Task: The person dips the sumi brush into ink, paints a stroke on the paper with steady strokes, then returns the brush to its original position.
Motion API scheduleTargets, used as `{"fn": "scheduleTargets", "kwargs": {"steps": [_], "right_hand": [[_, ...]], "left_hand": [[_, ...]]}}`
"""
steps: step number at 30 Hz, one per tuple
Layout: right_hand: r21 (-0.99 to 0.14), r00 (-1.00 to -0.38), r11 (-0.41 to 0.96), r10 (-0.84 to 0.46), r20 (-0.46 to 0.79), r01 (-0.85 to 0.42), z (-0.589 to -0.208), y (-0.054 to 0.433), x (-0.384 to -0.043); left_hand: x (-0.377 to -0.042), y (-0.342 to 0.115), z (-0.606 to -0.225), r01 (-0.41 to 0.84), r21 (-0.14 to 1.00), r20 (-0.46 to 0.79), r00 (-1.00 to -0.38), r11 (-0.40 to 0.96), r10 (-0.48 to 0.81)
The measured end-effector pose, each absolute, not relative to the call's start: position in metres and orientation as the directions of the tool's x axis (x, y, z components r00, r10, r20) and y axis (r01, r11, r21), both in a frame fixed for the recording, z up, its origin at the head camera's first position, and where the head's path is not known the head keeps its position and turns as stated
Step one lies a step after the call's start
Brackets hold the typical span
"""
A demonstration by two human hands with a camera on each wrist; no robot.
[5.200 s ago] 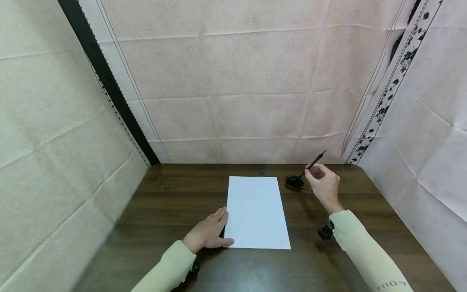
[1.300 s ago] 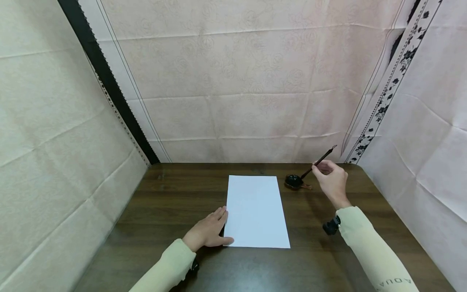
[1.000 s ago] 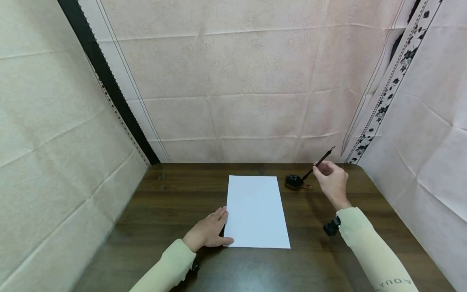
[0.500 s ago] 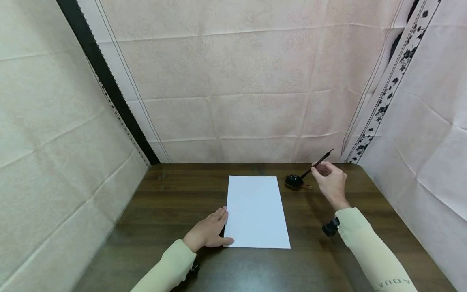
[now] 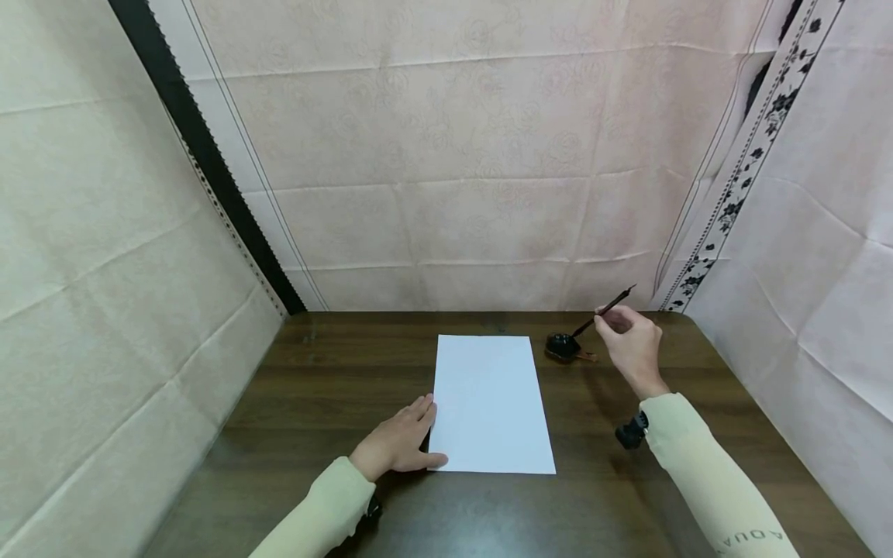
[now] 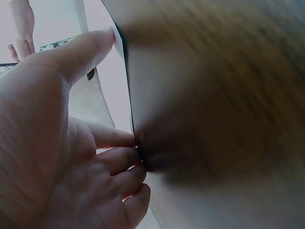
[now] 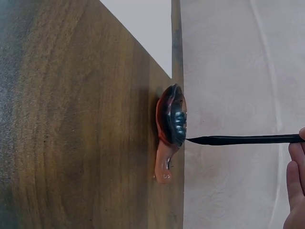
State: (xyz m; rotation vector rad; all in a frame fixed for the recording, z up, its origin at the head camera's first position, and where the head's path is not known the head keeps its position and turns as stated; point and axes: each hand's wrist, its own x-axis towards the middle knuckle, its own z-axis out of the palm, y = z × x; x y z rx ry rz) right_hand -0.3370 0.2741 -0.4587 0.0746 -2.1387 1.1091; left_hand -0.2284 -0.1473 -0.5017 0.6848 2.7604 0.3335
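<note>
My left hand (image 5: 398,443) lies spread at the lower left edge of a blank white sheet of paper (image 5: 491,403). Its thumb and fingertips rest on that edge. My right hand (image 5: 633,346) pinches a dark writing brush (image 5: 616,301), held slanted with its looped end up and to the right. In the right wrist view the pointed tip of the brush (image 7: 238,140) meets the rim of a small dark ink dish (image 7: 170,114); whether they touch I cannot tell. The dish has a reddish-brown base and a stubby handle (image 7: 164,164).
A brown wooden table (image 5: 314,411) carries everything. Pale patterned cloth (image 5: 474,155) hangs behind it, and more cloth (image 5: 105,271) stands at either side. Both wrists wear dark devices (image 5: 631,431) below light sleeves (image 5: 705,473).
Compared with several seconds ago, my right hand and the brush sit a little farther right. Over the last second they shift slightly left. The left hand, paper and dish stay put.
</note>
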Motion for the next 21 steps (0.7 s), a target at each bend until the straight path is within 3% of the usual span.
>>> {"fn": "scheduleTargets", "kwargs": {"steps": [11,21], "right_hand": [[-0.69,-0.771,0.647,0.241,0.589,-0.325,-0.4605,0.2741,-0.3336],[-0.659,-0.745,0.667,0.23,0.626,-0.348,-0.4581,0.2736,-0.3363]], "left_hand": [[-0.2274,-0.1469,-0.4992,0.422,0.281,-0.207,-0.85,0.862,0.484],[-0.2284,-0.147,-0.4996,0.419,0.285,-0.211,-0.85,0.862,0.483]]}}
